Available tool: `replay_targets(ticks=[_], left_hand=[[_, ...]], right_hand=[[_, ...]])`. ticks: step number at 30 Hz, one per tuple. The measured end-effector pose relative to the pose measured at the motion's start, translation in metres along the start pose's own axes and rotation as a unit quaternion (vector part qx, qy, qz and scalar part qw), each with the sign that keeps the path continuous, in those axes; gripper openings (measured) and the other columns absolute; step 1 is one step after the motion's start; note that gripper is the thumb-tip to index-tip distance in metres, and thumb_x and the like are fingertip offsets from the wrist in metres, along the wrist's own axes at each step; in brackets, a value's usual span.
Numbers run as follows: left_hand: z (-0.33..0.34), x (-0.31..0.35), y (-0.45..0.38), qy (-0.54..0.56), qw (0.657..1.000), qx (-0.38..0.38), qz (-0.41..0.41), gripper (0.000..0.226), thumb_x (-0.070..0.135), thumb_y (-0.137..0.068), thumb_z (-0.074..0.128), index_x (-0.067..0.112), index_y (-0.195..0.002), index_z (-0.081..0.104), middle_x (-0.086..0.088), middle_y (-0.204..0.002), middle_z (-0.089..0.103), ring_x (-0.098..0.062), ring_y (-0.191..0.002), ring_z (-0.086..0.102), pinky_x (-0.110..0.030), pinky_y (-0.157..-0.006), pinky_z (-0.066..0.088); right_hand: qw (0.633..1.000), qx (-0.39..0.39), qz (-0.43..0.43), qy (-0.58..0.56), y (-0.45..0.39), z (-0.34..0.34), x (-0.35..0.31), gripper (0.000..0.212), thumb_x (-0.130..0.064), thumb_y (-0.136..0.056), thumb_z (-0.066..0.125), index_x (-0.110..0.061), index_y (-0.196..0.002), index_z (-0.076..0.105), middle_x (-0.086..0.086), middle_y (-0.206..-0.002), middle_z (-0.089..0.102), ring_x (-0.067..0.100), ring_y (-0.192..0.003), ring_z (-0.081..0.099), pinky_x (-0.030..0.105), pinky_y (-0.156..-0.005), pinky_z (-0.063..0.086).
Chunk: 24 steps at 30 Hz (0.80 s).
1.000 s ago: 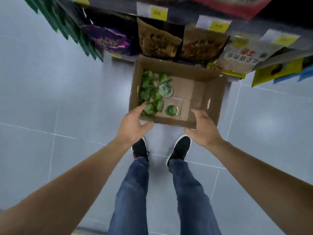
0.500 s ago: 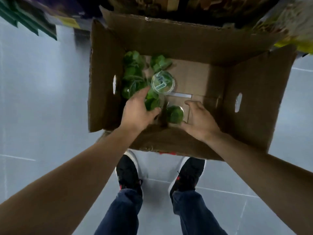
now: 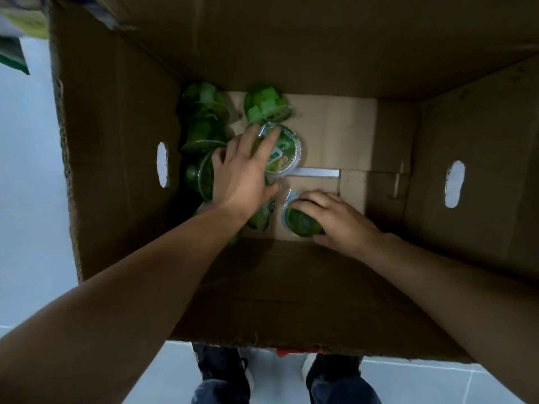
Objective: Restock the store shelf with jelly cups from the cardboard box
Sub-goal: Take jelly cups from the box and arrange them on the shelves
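Observation:
An open cardboard box (image 3: 116, 147) fills the view, with several green jelly cups (image 3: 204, 112) piled along its left side. My left hand (image 3: 242, 173) lies over a foil-lidded jelly cup (image 3: 287, 154) near the middle, fingers spread across its lid and thumb at its near edge. Closer to me, my right hand (image 3: 335, 220) wraps around a single green jelly cup (image 3: 300, 221) resting on the box floor. Part of that cup is hidden under my fingers.
The right half of the box floor (image 3: 344, 132) is bare cardboard. Oval handle holes sit in the left wall (image 3: 162, 164) and the right wall (image 3: 455, 183). My shoes (image 3: 221, 371) stand on the grey tiled floor (image 3: 26, 199) below the box.
The camera has dropped much closer to the box. Both hands went from the box's near rim down inside, the left onto the lidded cup, the right around the single cup.

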<state>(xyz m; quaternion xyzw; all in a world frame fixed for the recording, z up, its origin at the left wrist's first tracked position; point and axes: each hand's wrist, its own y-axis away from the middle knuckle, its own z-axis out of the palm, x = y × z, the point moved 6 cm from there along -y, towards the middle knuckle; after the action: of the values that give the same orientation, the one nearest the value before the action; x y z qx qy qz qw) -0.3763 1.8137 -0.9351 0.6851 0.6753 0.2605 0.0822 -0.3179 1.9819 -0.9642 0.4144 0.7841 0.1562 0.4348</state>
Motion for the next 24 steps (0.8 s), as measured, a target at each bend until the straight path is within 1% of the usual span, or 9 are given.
replay_targets(ticks=[4, 8, 10, 13, 15, 18, 20, 22, 24], left_hand=[[0.005, 0.004, -0.01, -0.03, 0.999, 0.005, -0.022, 0.103, 0.048, -0.075, 0.08, 0.031, -0.155, 0.017, -0.009, -0.157, 0.024, -0.035, -0.139, 0.028, -0.059, -0.108, 0.026], [0.009, 0.004, -0.017, -0.065, 0.996, 0.023, -0.061, 0.105, 0.039, -0.075, 0.082, 0.023, -0.156, 0.018, -0.011, -0.146, 0.034, -0.035, -0.132, 0.034, -0.057, -0.104, 0.029], [0.01, 0.006, -0.018, -0.068, 0.994, 0.025, -0.078, 0.105, 0.043, -0.073, 0.082, 0.022, -0.155, 0.02, -0.012, -0.143, 0.036, -0.035, -0.131, 0.035, -0.058, -0.104, 0.03], [0.01, 0.009, -0.02, -0.039, 0.995, 0.013, -0.092, 0.108, 0.057, -0.067, 0.081, 0.022, -0.153, 0.025, -0.013, -0.143, 0.037, -0.035, -0.133, 0.034, -0.057, -0.106, 0.028], [0.008, 0.009, -0.02, -0.014, 0.995, 0.012, -0.103, 0.105, 0.055, -0.064, 0.083, 0.021, -0.149, 0.031, -0.012, -0.143, 0.037, -0.034, -0.133, 0.033, -0.056, -0.108, 0.026], [0.005, 0.011, -0.015, 0.016, 0.994, 0.01, -0.104, 0.103, 0.053, -0.063, 0.084, 0.019, -0.146, 0.033, -0.011, -0.145, 0.039, -0.033, -0.135, 0.034, -0.055, -0.112, 0.024], [-0.001, 0.011, -0.006, 0.05, 0.994, 0.02, -0.099, 0.103, 0.052, -0.061, 0.083, 0.019, -0.145, 0.033, -0.01, -0.144, 0.043, -0.033, -0.135, 0.035, -0.055, -0.114, 0.022], [-0.017, 0.014, 0.008, 0.093, 0.991, 0.035, -0.09, 0.104, 0.05, -0.061, 0.085, 0.019, -0.146, 0.033, -0.01, -0.143, 0.047, -0.032, -0.136, 0.036, -0.054, -0.114, 0.023], [-0.04, 0.018, 0.026, 0.14, 0.986, 0.035, -0.079, 0.106, 0.047, -0.06, 0.087, 0.019, -0.147, 0.033, -0.009, -0.141, 0.049, -0.031, -0.135, 0.037, -0.051, -0.112, 0.028]], right_hand=[[0.999, 0.027, 0.028, -0.028, 0.006, -0.003, 0.01, 0.081, -0.023, -0.079, 0.079, -0.026, -0.149, 0.037, -0.002, -0.151, 0.036, 0.022, -0.137, 0.036, 0.04, -0.116, 0.033], [0.981, 0.111, 0.104, -0.117, 0.028, -0.029, 0.026, 0.083, -0.026, -0.077, 0.082, -0.028, -0.148, 0.04, -0.002, -0.15, 0.043, 0.019, -0.135, 0.042, 0.034, -0.114, 0.034], [0.972, 0.136, 0.135, -0.14, 0.039, -0.039, 0.033, 0.083, -0.026, -0.076, 0.083, -0.029, -0.147, 0.042, -0.001, -0.149, 0.045, 0.018, -0.133, 0.044, 0.032, -0.114, 0.034], [0.964, 0.157, 0.156, -0.151, 0.05, -0.047, 0.039, 0.082, -0.027, -0.075, 0.083, -0.03, -0.146, 0.043, -0.001, -0.146, 0.048, 0.017, -0.131, 0.048, 0.028, -0.11, 0.036], [0.96, 0.169, 0.166, -0.151, 0.055, -0.049, 0.041, 0.081, -0.028, -0.075, 0.083, -0.03, -0.146, 0.043, -0.001, -0.144, 0.049, 0.018, -0.129, 0.049, 0.025, -0.106, 0.035], [0.954, 0.187, 0.18, -0.153, 0.06, -0.052, 0.036, 0.079, -0.032, -0.076, 0.082, -0.03, -0.145, 0.044, 0.001, -0.141, 0.05, 0.019, -0.127, 0.049, 0.029, -0.106, 0.039], [0.947, 0.202, 0.188, -0.164, 0.066, -0.057, 0.029, 0.078, -0.035, -0.075, 0.081, -0.029, -0.145, 0.045, 0.002, -0.139, 0.052, 0.019, -0.124, 0.051, 0.029, -0.105, 0.041], [0.937, 0.224, 0.2, -0.181, 0.077, -0.066, 0.019, 0.078, -0.035, -0.074, 0.082, -0.028, -0.143, 0.047, 0.001, -0.136, 0.055, 0.015, -0.12, 0.053, 0.022, -0.102, 0.041], [0.92, 0.252, 0.215, -0.209, 0.094, -0.081, 0.004, 0.076, -0.03, -0.073, 0.084, -0.026, -0.141, 0.051, -0.001, -0.132, 0.058, 0.004, -0.112, 0.051, 0.006, -0.095, 0.036]])
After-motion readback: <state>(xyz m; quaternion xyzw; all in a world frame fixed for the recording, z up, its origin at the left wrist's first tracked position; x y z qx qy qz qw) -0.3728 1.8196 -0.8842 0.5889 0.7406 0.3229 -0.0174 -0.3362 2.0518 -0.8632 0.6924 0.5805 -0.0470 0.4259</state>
